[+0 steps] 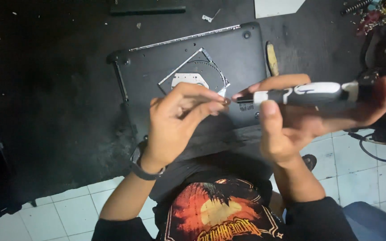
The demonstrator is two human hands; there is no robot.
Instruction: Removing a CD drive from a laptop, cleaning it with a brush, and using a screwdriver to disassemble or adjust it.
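Head view: a dark, scuffed desk (68, 111) carries an upturned laptop base (193, 58), with white floor tiles (362, 174) below. The right hand (300, 120) is wrapped around a black-and-white screwdriver (300, 94); the left hand (179, 120) pinches its tip.

Black printed T-shirt (222, 214), dark wristband (144, 172), short sleeves, bare forearms

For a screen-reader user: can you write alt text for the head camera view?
Right hand holds a black-and-white screwdriver sideways while left hand pinches at its tip, above an upturned dark laptop on a black mat.
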